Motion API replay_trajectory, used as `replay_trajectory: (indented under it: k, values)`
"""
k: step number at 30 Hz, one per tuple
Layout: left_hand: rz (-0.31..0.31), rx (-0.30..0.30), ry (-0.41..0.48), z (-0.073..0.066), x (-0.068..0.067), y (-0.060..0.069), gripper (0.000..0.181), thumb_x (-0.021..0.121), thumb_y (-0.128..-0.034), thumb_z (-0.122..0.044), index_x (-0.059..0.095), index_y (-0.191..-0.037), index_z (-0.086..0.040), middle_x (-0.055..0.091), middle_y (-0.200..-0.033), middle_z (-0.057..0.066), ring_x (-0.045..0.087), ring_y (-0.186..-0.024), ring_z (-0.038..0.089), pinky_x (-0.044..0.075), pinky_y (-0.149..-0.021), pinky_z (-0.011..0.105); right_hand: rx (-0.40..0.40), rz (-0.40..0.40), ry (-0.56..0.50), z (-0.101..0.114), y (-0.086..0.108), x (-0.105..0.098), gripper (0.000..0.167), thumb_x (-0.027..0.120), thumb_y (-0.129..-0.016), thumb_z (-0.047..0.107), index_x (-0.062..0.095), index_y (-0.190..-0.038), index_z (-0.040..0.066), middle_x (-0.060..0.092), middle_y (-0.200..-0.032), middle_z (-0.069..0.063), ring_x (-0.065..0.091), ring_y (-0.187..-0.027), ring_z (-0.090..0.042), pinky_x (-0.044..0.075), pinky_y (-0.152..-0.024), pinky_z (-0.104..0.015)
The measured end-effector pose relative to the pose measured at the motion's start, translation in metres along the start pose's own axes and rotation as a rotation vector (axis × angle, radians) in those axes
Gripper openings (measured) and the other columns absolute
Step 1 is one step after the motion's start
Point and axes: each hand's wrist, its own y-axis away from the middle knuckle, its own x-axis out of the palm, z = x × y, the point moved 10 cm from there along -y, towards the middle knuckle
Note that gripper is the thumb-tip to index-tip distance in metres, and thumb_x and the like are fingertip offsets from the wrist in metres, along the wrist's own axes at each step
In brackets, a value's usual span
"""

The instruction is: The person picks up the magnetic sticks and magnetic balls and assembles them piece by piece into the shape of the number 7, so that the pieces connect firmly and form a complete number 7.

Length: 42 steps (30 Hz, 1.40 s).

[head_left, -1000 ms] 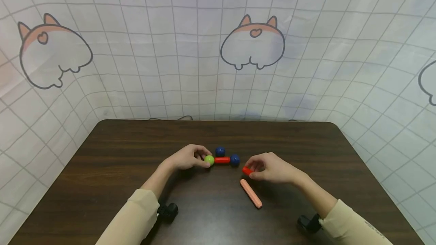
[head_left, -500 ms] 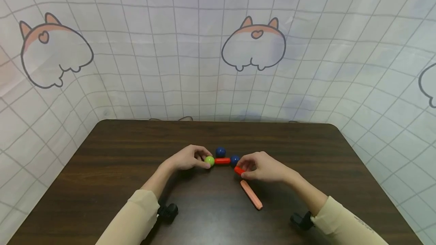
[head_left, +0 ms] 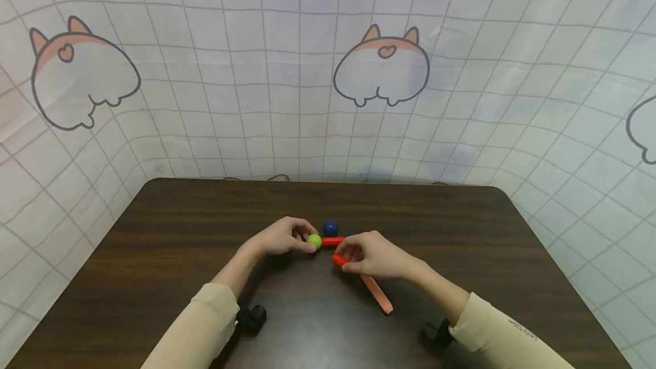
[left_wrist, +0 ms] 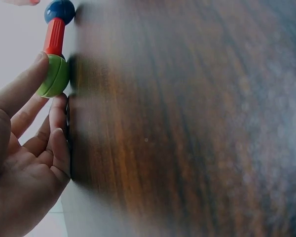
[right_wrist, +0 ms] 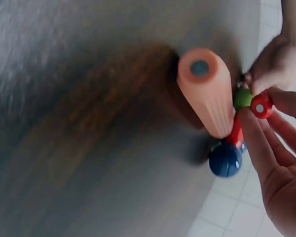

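My left hand [head_left: 282, 237] pinches a green ball [head_left: 314, 241] on the tabletop. A red magnetic stick [head_left: 333, 241] joins that ball to a blue ball [left_wrist: 60, 12], which is mostly behind my right hand in the head view. Another blue ball [head_left: 330, 228] sits just behind the stick. In front of this row, my right hand [head_left: 376, 255] holds a second red magnetic stick [head_left: 340, 259] between thumb and fingers; its grey end disc shows in the right wrist view. A longer peach magnetic stick [head_left: 377, 294] lies below my right hand, its far end partly covered.
The dark wooden table [head_left: 195, 209] ends at a white gridded cloth [head_left: 246, 101] with cartoon drawings, which hangs behind and at both sides. Black wrist cameras sit below both sleeves, close to the tabletop.
My right hand has moved left with the red magnetic stick, passing in front of the right blue ball and towards the green one. My left hand stays in place on the green ball.
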Motion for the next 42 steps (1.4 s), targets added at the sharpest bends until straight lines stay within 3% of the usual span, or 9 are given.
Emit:
replay_trajectory:
  k: [14, 26, 33, 42]
  values:
    - [0.005, -0.008, -0.016, 0.002, 0.000, -0.001, 0.032, 0.082, -0.0910, -0.019, 0.072, -0.118, -0.006, 0.069, -0.099, -0.001, 0.060, -0.091, 0.018, 0.050, -0.080, 0.035, -0.084, -0.035, 0.037, 0.022, -0.017, 0.024, 0.018, 0.080, -0.090, 0.007, 0.073, -0.107, 0.008, 0.068, -0.083, 0.009, 0.064, -0.073, -0.003, 0.054, -0.068, -0.022]
    - [0.011, -0.015, 0.005, 0.002, 0.000, -0.002, 0.031, 0.082, -0.0909, -0.019, 0.073, -0.117, -0.005, 0.069, -0.098, 0.000, 0.060, -0.090, 0.018, 0.050, -0.080, 0.034, -0.086, 0.017, 0.001, 0.035, -0.024, 0.040, 0.018, 0.080, -0.090, 0.006, 0.073, -0.107, 0.006, 0.069, -0.085, 0.008, 0.064, -0.076, -0.001, 0.054, -0.070, -0.021]
    - [0.009, -0.003, -0.028, -0.001, 0.000, -0.002, 0.031, 0.081, -0.0914, -0.019, 0.072, -0.117, -0.003, 0.070, -0.099, 0.002, 0.061, -0.091, 0.018, 0.050, -0.081, 0.035, -0.079, 0.061, -0.037, 0.043, -0.027, 0.051, 0.019, 0.080, -0.090, 0.007, 0.073, -0.108, 0.006, 0.069, -0.082, 0.010, 0.064, -0.074, 0.000, 0.053, -0.068, -0.020]
    - [0.013, -0.005, -0.029, -0.003, 0.000, -0.002, 0.032, 0.081, -0.0910, -0.019, 0.073, -0.118, -0.004, 0.070, -0.100, 0.002, 0.061, -0.091, 0.018, 0.050, -0.081, 0.034, -0.035, 0.059, -0.037, 0.048, -0.031, 0.063, 0.016, 0.081, -0.088, 0.004, 0.073, -0.102, 0.006, 0.066, -0.077, 0.011, 0.062, -0.068, 0.000, 0.052, -0.066, -0.018]
